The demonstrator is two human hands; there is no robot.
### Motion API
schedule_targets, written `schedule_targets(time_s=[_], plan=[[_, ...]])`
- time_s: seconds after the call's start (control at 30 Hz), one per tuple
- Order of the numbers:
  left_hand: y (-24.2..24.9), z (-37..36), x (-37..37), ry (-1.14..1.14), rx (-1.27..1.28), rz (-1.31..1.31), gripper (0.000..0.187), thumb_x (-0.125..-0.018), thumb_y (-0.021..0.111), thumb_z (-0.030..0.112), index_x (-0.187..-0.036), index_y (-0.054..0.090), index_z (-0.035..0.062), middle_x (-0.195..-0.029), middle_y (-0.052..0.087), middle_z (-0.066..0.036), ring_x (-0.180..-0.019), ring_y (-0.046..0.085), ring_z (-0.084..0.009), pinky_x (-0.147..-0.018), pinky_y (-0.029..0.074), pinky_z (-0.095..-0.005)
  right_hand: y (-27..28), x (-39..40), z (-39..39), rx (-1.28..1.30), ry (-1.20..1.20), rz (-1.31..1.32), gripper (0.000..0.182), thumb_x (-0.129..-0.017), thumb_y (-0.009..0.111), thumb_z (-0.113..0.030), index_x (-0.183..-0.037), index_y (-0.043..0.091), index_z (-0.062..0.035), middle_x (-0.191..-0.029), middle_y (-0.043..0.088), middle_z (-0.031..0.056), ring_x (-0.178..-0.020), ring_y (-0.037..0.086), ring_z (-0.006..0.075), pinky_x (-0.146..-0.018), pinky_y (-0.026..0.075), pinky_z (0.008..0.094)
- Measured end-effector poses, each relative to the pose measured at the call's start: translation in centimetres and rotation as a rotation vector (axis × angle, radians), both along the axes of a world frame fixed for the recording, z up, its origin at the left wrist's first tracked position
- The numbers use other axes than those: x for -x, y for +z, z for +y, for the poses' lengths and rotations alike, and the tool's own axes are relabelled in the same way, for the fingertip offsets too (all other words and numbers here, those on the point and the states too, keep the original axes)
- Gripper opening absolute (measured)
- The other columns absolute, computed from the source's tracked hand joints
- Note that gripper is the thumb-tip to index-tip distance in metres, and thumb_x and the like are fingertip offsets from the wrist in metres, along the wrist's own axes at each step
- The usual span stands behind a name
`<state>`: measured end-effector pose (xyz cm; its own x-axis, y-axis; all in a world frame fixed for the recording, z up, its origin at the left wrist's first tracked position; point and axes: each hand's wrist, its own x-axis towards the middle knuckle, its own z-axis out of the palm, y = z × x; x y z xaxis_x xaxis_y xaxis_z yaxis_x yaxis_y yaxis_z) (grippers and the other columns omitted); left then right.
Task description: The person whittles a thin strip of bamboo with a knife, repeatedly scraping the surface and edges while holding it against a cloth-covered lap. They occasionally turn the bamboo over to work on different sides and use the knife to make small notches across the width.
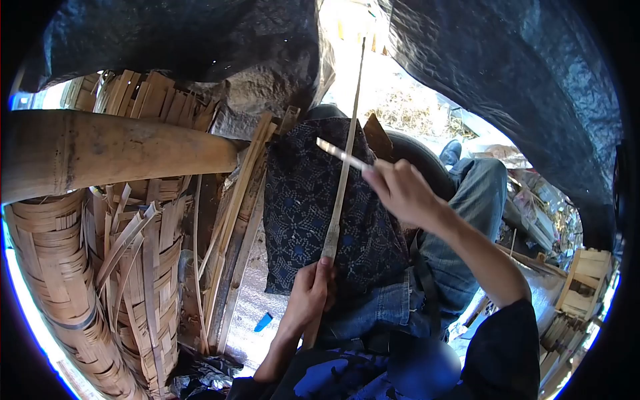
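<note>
A long, thin bamboo strip (338, 207) runs up from my lap toward the bright opening. Near its thicker lower end, my left hand (311, 287) is closed around it, thumb on top. My right hand (404, 192) grips a knife (335, 153), its handle hidden in the fist. The pale blade points left and crosses the strip in this view, well above my left hand. Beneath both lies a dark patterned cloth (297, 200) spread over my lap, with jeans (477, 207) showing beside it.
Woven bamboo baskets (57, 267) stand at the left, below a thick bamboo pole (127, 152). Split bamboo lengths (233, 233) lean beside my left leg. Dark plastic sheeting (513, 80) hangs overhead. A small blue scrap (264, 322) lies on the ground; a wooden crate (585, 283) stands right.
</note>
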<state>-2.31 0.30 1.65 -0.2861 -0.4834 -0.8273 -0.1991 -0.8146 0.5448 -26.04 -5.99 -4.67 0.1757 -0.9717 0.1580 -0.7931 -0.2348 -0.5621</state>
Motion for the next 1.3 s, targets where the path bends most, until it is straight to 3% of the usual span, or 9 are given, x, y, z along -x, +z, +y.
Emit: schedule_targets(time_s=[0.1, 0.63, 0.77, 0.83, 0.87, 0.9, 0.97, 1.03, 1.3], plan=[[-0.2, -0.2, -0.3, -0.002, -0.018, 0.03, 0.04, -0.099, 0.035, 0.041, -0.074, 0.043, 0.0102, -0.053, 0.031, 0.007, -0.04, 0.029, -0.004, -0.038, 0.025, -0.0221, 2.6, -1.4, 3.2, -0.424, 0.114, -0.17, 0.041, -0.097, 0.046, -0.031, -0.065, 0.049, -0.0046, -0.04, 0.042, 0.0061, -0.03, 0.043, 0.0156, -0.033, 0.036, 0.0339], [-1.4, -0.9, -2.0, 0.138, -0.249, 0.294, 0.042, -0.098, 0.035, 0.043, -0.07, 0.041, 0.0124, -0.05, 0.026, 0.007, -0.037, 0.023, -0.0048, -0.033, 0.022, -0.0208, -1.3, -1.3, 1.0, -0.341, -0.008, 0.016, 0.043, -0.092, 0.053, -0.033, -0.062, 0.05, -0.0032, -0.045, 0.049, 0.0151, -0.04, 0.054, 0.0335, -0.038, 0.045, 0.0413], [-1.3, -0.6, -2.1, 0.13, -0.252, 0.313, 0.041, -0.098, 0.036, 0.043, -0.071, 0.041, 0.0125, -0.05, 0.026, 0.007, -0.037, 0.023, -0.0048, -0.033, 0.022, -0.0208, -4.6, 0.7, -3.3, -0.272, -0.055, 0.056, 0.04, -0.096, 0.047, -0.028, -0.067, 0.053, -0.0017, -0.046, 0.049, 0.0126, -0.033, 0.049, 0.0277, -0.032, 0.038, 0.0373], [-1.3, -0.5, -2.1, 0.188, -0.277, 0.309, 0.039, -0.098, 0.039, 0.04, -0.07, 0.044, 0.0135, -0.05, 0.027, 0.006, -0.036, 0.021, -0.0049, -0.031, 0.019, -0.0209, -9.4, 3.0, -6.1, -0.146, 0.003, 0.254, 0.039, -0.099, 0.042, -0.025, -0.072, 0.054, 0.0007, -0.046, 0.048, 0.0109, -0.03, 0.045, 0.022, -0.029, 0.034, 0.0344], [-1.3, -0.5, -2.1, 0.179, -0.268, 0.314, 0.039, -0.098, 0.039, 0.04, -0.07, 0.044, 0.0135, -0.05, 0.027, 0.006, -0.036, 0.021, -0.0049, -0.031, 0.019, -0.0209, -6.5, 3.3, -8.2, -0.65, -0.068, 0.206, 0.034, -0.101, 0.032, -0.019, -0.12, 0.05, 0.0017, -0.055, 0.039, 0.0015, -0.036, 0.026, 0.0059, -0.03, 0.028, 0.0211], [-1.2, -0.6, -2.2, 0.176, -0.273, 0.309, 0.038, -0.098, 0.039, 0.04, -0.071, 0.045, 0.0129, -0.05, 0.028, 0.006, -0.036, 0.023, -0.0049, -0.032, 0.02, -0.0208, -5.4, 3.8, -8.8, -0.127, 0.053, 0.444, 0.032, -0.101, 0.033, -0.018, -0.113, 0.054, 0.0031, -0.054, 0.041, 0.0026, -0.036, 0.03, 0.0051, -0.029, 0.026, 0.0197], [-0.8, -1.0, -1.7, 0.18, -0.272, 0.308, 0.038, -0.098, 0.04, 0.039, -0.072, 0.045, 0.0123, -0.05, 0.028, 0.006, -0.037, 0.024, -0.005, -0.033, 0.021, -0.0206, -3.4, 3.8, -9.1, -0.455, -0.303, -0.027, 0.03, -0.1, 0.034, -0.018, -0.102, 0.055, 0.0034, -0.054, 0.04, 0.0024, -0.036, 0.03, 0.0048, -0.028, 0.022, 0.0186], [0.1, -0.7, -1.0, 0.186, -0.215, 0.189, 0.038, -0.098, 0.04, 0.039, -0.075, 0.049, 0.0092, -0.051, 0.03, 0.006, -0.039, 0.027, -0.0055, -0.035, 0.024, -0.0207, 0.7, 2.5, -6.3, -0.526, -0.195, -0.152, 0.031, -0.1, 0.035, -0.02, -0.089, 0.054, 0.0019, -0.051, 0.039, 0.0021, -0.034, 0.031, 0.0052, -0.026, 0.022, 0.0199], [0.4, -1.1, -0.4, 0.153, -0.213, 0.112, 0.042, -0.097, 0.04, 0.043, -0.085, 0.055, 0.006, -0.058, 0.038, 0.005, -0.045, 0.033, -0.0051, -0.041, 0.027, -0.0203, 2.1, -1.3, 4.5, -0.417, 0.05, -0.173, 0.047, -0.096, 0.046, -0.037, -0.064, 0.051, -0.0034, -0.041, 0.045, 0.0082, -0.03, 0.044, 0.0197, -0.031, 0.034, 0.0362]])
